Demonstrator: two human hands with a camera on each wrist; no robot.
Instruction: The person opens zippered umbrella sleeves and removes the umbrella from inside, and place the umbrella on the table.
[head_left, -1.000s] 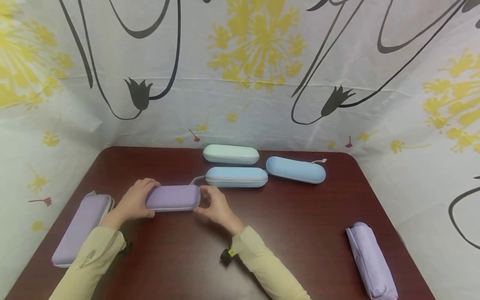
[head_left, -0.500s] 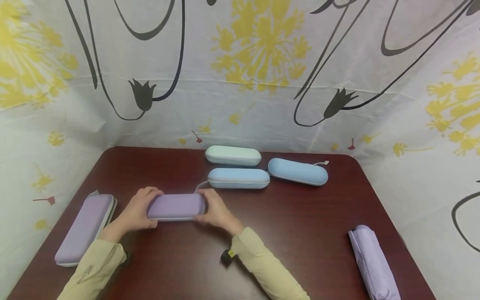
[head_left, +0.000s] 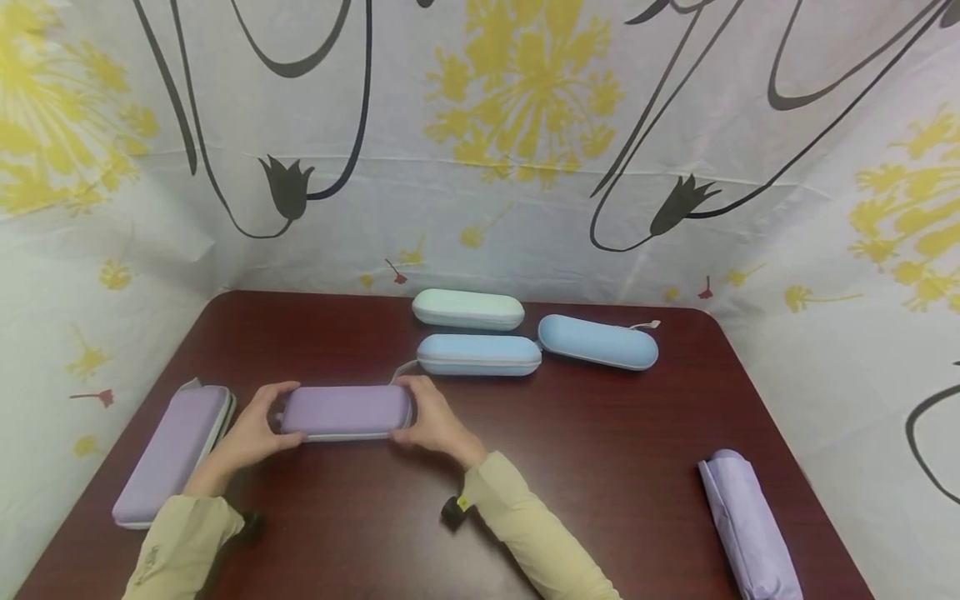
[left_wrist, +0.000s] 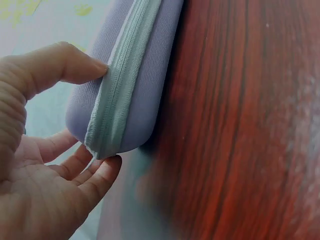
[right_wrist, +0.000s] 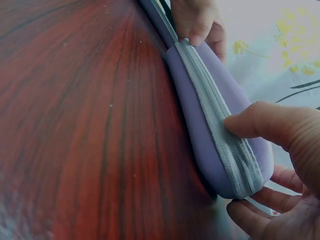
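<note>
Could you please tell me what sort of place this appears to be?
Probably a small indoor work corner, screened off: patterned sheeting rises behind the table and along both sides, and a purple case is being handled there.

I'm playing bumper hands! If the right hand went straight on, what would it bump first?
Probably the purple case it holds: the right hand points into that case's end, thumb at the zipper.
</note>
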